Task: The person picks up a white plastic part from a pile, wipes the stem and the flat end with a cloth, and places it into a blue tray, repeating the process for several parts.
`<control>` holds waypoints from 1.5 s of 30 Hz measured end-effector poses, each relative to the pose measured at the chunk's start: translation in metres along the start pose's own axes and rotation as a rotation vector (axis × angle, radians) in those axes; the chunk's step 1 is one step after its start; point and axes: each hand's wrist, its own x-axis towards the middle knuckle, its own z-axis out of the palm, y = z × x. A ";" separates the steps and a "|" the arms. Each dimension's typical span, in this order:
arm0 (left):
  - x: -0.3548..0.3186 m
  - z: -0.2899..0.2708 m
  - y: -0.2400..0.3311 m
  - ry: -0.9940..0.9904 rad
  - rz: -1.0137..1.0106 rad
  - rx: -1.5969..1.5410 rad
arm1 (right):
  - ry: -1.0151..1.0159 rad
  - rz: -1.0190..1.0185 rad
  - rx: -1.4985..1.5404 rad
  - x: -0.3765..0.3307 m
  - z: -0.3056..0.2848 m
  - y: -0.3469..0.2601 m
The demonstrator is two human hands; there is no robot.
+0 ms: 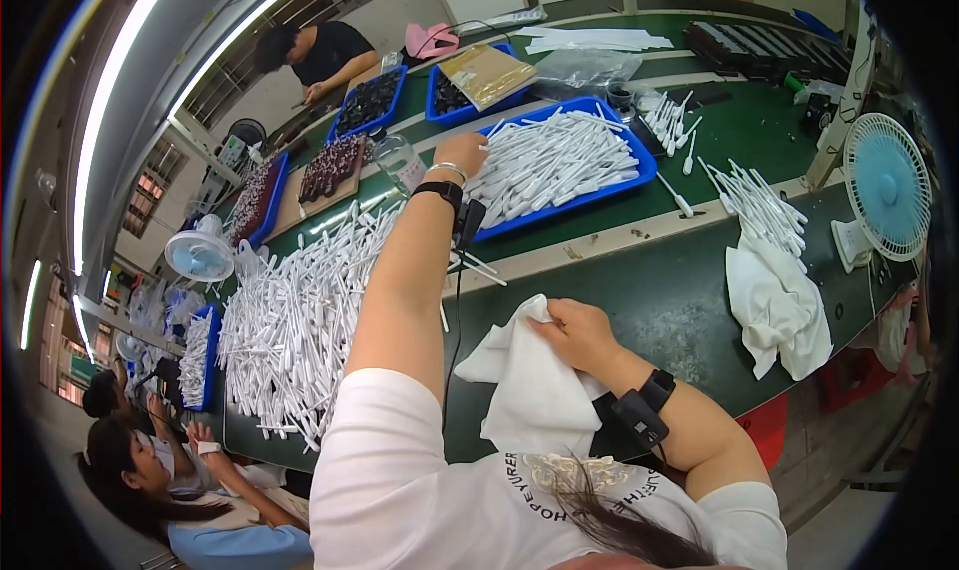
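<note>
Across the green desk, the person's left hand is reaching far forward, fingers curling down onto the white plastic sticks that are filling the blue tray, their long axes fanning toward its right end. Close to the body, the right hand is pinching a white cloth.

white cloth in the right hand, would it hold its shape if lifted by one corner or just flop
Probably flop: the white cloth already bunches and folds under the right hand. It looks thin, so likely light. A second cloth slumps in soft creases on the green table, suggesting neither would slide or roll.
</note>
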 end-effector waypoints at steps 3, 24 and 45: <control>-0.019 -0.017 -0.017 0.012 0.040 -0.042 | -0.034 0.013 0.024 0.005 0.007 -0.004; -0.503 -0.077 -0.005 -0.192 -0.865 -0.077 | -0.294 0.540 1.223 -0.014 0.018 -0.003; -0.505 -0.077 0.018 0.071 -0.775 -1.684 | -0.655 0.451 1.259 -0.026 0.009 -0.035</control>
